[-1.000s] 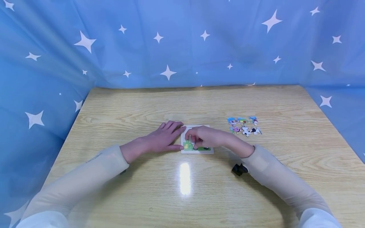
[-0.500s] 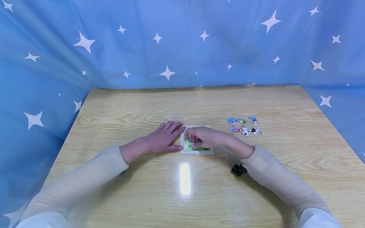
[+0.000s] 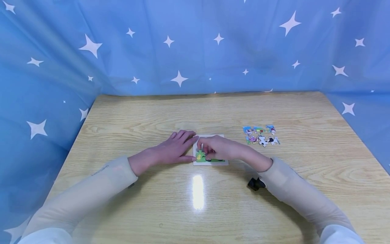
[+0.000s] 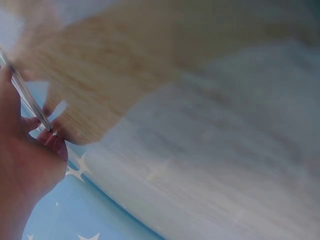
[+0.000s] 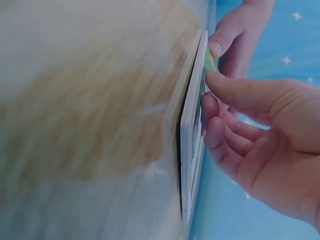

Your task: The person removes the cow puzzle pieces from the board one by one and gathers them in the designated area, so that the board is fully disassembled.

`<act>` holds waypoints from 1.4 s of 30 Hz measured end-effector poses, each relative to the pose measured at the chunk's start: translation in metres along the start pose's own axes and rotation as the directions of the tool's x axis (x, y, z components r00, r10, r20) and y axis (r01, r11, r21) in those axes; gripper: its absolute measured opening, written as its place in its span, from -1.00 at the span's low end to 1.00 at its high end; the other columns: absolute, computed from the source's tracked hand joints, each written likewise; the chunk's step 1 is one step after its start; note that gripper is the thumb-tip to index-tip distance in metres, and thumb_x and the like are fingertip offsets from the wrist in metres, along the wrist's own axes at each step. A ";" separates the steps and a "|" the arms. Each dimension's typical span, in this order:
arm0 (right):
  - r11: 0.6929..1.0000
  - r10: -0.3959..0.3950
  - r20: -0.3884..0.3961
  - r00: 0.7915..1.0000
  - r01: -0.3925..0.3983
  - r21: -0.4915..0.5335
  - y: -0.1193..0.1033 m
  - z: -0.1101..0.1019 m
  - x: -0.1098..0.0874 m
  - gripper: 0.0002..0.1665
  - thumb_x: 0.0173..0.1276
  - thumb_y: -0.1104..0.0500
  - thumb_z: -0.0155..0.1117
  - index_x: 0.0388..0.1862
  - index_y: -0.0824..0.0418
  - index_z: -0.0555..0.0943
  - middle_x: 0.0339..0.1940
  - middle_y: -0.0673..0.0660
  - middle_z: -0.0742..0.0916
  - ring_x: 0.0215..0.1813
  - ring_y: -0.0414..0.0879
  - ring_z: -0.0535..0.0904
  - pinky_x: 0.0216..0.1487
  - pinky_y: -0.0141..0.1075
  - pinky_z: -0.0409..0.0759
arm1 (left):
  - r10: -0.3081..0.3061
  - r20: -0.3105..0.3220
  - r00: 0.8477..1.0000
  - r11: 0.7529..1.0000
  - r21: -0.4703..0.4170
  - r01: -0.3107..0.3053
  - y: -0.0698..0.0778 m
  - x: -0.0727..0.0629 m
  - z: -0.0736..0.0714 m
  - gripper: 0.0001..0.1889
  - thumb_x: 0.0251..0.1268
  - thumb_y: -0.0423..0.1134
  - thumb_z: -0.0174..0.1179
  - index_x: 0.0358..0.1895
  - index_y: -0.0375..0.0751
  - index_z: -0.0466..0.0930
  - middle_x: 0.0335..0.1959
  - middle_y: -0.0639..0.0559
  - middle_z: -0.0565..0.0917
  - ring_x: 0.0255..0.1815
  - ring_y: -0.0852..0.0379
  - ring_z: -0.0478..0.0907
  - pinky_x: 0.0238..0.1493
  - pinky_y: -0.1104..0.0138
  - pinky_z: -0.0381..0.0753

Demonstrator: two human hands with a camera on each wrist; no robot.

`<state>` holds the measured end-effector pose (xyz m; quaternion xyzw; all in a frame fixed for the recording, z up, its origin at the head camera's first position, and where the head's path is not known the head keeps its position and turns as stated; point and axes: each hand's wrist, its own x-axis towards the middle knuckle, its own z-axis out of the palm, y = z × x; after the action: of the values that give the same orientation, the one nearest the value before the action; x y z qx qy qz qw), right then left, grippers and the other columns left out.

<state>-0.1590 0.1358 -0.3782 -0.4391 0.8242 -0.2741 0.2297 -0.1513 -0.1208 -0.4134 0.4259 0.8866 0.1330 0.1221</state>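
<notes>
In the head view a white-bordered jigsaw tray (image 3: 226, 163) lies on the table, with green picture pieces along its near side. A duck puzzle piece (image 3: 199, 157) sits in its near left corner. My left hand (image 3: 175, 148) rests at the tray's left side, fingers spread and thumb at its edge. My right hand (image 3: 217, 147) is over the tray, fingers curled down and thumb bent, pinching at a puzzle piece mostly hidden beneath them. The right wrist view shows the tray (image 5: 187, 135) edge-on, with the right thumb and fingertips against its face.
Several loose puzzle pieces (image 3: 262, 140) lie in two rows right of the tray on the wooden table (image 3: 146, 206). A blue curtain with white stars (image 3: 195, 44) hangs behind and at the sides. A black wrist camera (image 3: 256, 183) sits under the right sleeve.
The right thumb and fingers have shifted slightly over the near pieces, and the white bit seen between them is now covered. The left hand and loose pieces stay put.
</notes>
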 end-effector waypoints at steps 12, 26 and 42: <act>0.993 -0.056 -0.050 0.997 0.061 0.096 0.008 0.002 -0.002 -0.84 0.59 0.45 0.30 -0.02 0.25 0.56 -0.31 0.08 0.78 -0.36 -0.22 0.60 -0.21 -0.28 0.61 | 0.006 -0.016 1.000 1.000 0.025 -0.006 0.000 0.001 0.000 -0.12 0.72 0.17 0.17 0.78 -0.32 0.10 0.71 -0.32 0.18 0.69 -0.29 0.12 0.57 -0.23 0.26; 0.996 -0.029 -0.046 0.999 0.033 0.086 0.004 -0.007 -0.010 -0.83 0.59 0.44 0.32 -0.02 0.23 0.57 -0.26 0.09 0.82 -0.26 -0.18 0.68 -0.12 -0.23 0.65 | -0.018 0.006 1.000 1.000 0.008 0.018 0.000 0.002 0.000 -0.12 0.74 0.17 0.15 0.79 -0.33 0.07 0.74 -0.31 0.15 0.73 -0.28 0.08 0.60 -0.24 0.21; 0.997 0.033 -0.041 0.999 -0.030 0.068 0.010 -0.019 -0.028 -0.83 0.60 0.42 0.33 -0.03 0.16 0.62 -0.28 0.01 0.78 -0.31 -0.18 0.55 -0.17 -0.25 0.53 | -0.020 0.008 1.000 1.000 0.007 0.020 0.000 0.002 -0.001 -0.13 0.73 0.16 0.16 0.78 -0.32 0.10 0.73 -0.31 0.17 0.71 -0.28 0.11 0.58 -0.21 0.23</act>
<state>-0.1628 0.1686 -0.3667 -0.4122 0.8259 -0.3072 0.2314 -0.1530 -0.1191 -0.4132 0.4180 0.8907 0.1270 0.1256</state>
